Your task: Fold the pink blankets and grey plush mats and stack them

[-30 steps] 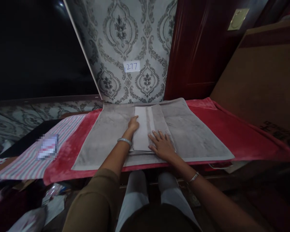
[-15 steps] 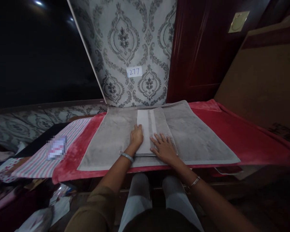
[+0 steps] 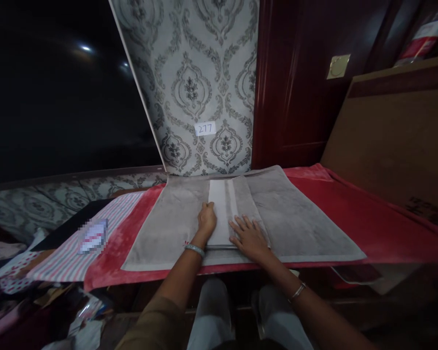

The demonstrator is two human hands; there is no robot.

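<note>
A folded grey towel [image 3: 236, 194] with a pale band lies on top of a larger grey towel [image 3: 295, 218] that is spread flat. At the left edge of the folded piece, my left hand [image 3: 207, 221] is closed, its fingers curled on that edge. The fingertips themselves are partly hidden. My right hand [image 3: 250, 238] rests flat on the near right part of the folded towel, fingers spread. A small red mark shows on the spread towel beside my left wrist.
Beneath the towels is a red cloth [image 3: 357, 218], with a striped cloth [image 3: 65, 248] at its left and a blurred item on that. A dark screen [image 3: 58, 97] stands at the back left. A large cardboard box [image 3: 394, 131] rises at the right.
The camera view has tilted up, so everything sits lower and a bottle appears at top right. Both hands stay at nearly the same places on the folded towel.
</note>
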